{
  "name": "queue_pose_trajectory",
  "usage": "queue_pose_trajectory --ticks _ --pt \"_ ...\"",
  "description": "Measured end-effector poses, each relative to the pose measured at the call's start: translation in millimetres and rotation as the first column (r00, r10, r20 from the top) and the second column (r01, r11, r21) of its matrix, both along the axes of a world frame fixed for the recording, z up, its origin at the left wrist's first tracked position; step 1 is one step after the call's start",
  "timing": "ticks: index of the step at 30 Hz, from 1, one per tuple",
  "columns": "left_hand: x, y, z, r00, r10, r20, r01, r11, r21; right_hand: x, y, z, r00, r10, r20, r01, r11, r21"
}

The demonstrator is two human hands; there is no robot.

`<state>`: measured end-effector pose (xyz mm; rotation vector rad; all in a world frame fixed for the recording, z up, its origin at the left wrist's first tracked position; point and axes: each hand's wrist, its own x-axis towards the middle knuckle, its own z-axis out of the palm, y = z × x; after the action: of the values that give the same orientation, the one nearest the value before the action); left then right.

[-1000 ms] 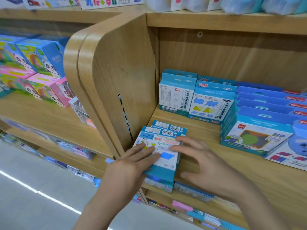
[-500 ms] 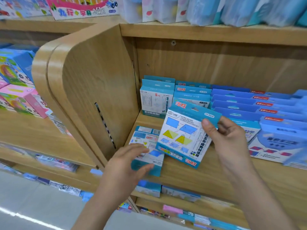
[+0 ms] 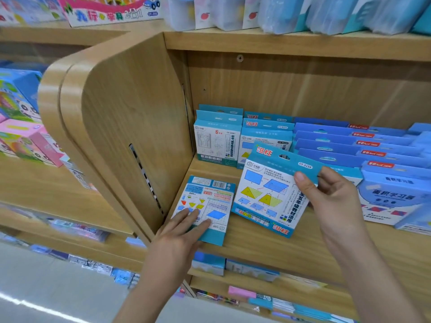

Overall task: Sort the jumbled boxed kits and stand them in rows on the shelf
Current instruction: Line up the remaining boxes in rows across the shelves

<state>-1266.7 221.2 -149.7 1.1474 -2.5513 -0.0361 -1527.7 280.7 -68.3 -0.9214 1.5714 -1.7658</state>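
Using the curved wooden divider panel (image 3: pixel 130 127) as the reference point for everything. Right at its foot, at the front edge of the shelf (image 3: pixel 291 255), there's a flat kit (image 3: pixel 210 199) lying barcode side up. The left hand (image 3: pixel 179 236) rests on its near end with the fingers straight and flat, so that grip is spread out and not wrapped around anything. One step further from the panel, the right hand (image 3: pixel 335 201) has the shapes kit (image 3: pixel 268 194): thumb on the printed front near the top corner, fingers behind, grip clamped on that corner. That kit is face toward the camera and tilted, and its left edge is just beside the flat kit. Honestly can't tell if its bottom edge touches the board or floats above it. Back by the rear wall, tight against the panel, a white-front kit (image 3: pixel 218 141) stands upright with another one behind it. Next out from the panel is a short row of teal kits (image 3: pixel 265 134), upright, with the same red label as the one in the right hand. Further out are rows of dark blue boxes (image 3: pixel 338 141), and farthest from the panel a big blue box (image 3: pixel 391 197) lies tipped back. On the panel's other side sit pink boxes (image 3: pixel 23 141).
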Motion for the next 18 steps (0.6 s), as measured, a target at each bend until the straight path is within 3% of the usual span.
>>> queue_pose_trajectory --ticks 3,6,9,11,14,16,18 --pt "2.9 -2.6 -0.2 1.000 -0.021 0.006 0.021 0.998 -0.051 -11.6 8.6 -3.2 0.999 0.016 -0.037 -0.016 1.000 -0.004" --pt "6.1 -6.4 7.1 0.995 -0.028 -0.094 0.023 0.998 -0.062 -27.6 20.4 -5.5 0.996 0.069 -0.058 -0.070 0.997 -0.018" --pt "0.2 -10.1 44.3 0.977 -0.034 -0.211 0.005 0.991 -0.135 -41.4 30.8 -6.8 0.985 0.147 -0.092 -0.149 0.989 -0.011" --pt "-11.0 -20.7 76.2 0.977 0.031 -0.212 -0.069 0.982 -0.174 -48.1 34.9 -10.4 0.975 0.198 -0.105 -0.197 0.980 0.021" --pt "-29.3 -47.6 97.9 0.963 0.208 -0.169 -0.202 0.978 0.051 -49.8 38.2 -16.3 0.964 0.248 -0.094 -0.243 0.968 0.055" --pt "-38.5 -60.8 97.7 0.955 0.243 -0.168 -0.208 0.957 0.199 -47.4 39.6 -19.9 0.958 0.266 -0.105 -0.260 0.963 0.066" --pt "-44.8 -66.1 96.9 0.956 0.231 -0.178 -0.184 0.952 0.245 -46.6 41.5 -23.2 0.957 0.268 -0.112 -0.263 0.963 0.062"
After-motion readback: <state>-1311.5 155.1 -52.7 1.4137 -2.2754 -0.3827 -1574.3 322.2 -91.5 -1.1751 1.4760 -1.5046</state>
